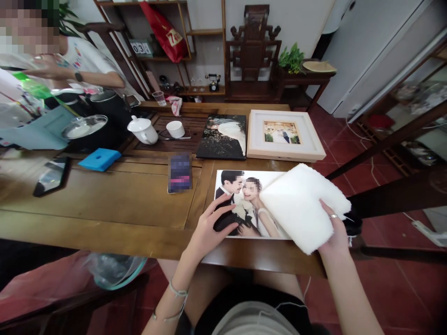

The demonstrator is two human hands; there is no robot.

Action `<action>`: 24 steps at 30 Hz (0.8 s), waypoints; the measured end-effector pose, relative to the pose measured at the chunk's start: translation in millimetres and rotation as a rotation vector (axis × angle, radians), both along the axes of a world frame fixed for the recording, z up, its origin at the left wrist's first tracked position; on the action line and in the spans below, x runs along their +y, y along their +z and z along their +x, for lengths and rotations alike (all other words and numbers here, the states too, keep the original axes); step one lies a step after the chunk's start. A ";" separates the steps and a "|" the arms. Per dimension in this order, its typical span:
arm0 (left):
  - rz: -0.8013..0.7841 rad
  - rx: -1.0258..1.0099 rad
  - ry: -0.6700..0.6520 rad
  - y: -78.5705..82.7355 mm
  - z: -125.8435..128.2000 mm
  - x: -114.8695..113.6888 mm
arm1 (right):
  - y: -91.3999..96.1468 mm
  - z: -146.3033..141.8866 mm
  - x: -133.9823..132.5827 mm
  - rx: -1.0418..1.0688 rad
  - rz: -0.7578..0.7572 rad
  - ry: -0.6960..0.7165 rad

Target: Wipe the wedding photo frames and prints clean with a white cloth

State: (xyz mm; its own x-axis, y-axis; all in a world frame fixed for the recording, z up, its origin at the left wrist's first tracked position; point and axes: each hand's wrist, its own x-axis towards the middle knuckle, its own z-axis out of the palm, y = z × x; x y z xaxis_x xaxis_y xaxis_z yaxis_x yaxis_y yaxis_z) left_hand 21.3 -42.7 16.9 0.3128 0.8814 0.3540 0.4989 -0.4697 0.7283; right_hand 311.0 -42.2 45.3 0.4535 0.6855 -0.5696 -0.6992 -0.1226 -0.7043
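Note:
A glossy wedding photo print [270, 222] of a couple lies flat near the table's front edge. My left hand [212, 229] rests on the left part of the print with its fingers spread, holding nothing. A fluffy white cloth [300, 204] is gripped in my right hand [333, 235], whose fingertips are partly hidden by it. The cloth hangs over the print's right end and covers it. Behind the print are a dark photo album [218, 139] and a pale wooden picture frame [307, 144].
The wooden table [132, 195] also bears a phone [52, 177], a blue box [99, 159], a dark patterned object [179, 173], a lidded white cup [142, 130] and a small white bowl [175, 129]. Another person [91, 70] sits at the far left. A plastic-lined bin [120, 274] stands below.

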 end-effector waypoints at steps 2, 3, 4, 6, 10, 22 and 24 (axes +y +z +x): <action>-0.012 0.039 -0.006 0.2 0.2 -1.8 | -1.7 3.4 -1.1 0.006 0.047 0.006; -0.020 0.061 -0.011 0.6 0.4 -2.6 | -2.5 5.2 -1.8 0.009 0.077 0.004; -0.025 0.080 -0.016 1.2 0.9 -3.3 | -3.2 7.0 -2.6 0.012 0.106 0.000; -0.036 0.110 -0.018 2.5 2.6 -4.9 | -4.7 10.3 -4.3 0.026 0.148 -0.008; -0.036 0.158 0.014 2.7 8.6 -8.1 | -9.1 14.7 -7.3 0.061 0.178 0.018; 0.043 0.209 0.031 -4.7 11.6 -10.3 | -30.9 20.7 -11.5 -0.123 0.351 0.108; 0.047 0.212 0.031 -4.5 11.6 -10.8 | -33.4 21.5 -10.1 -0.157 0.369 0.120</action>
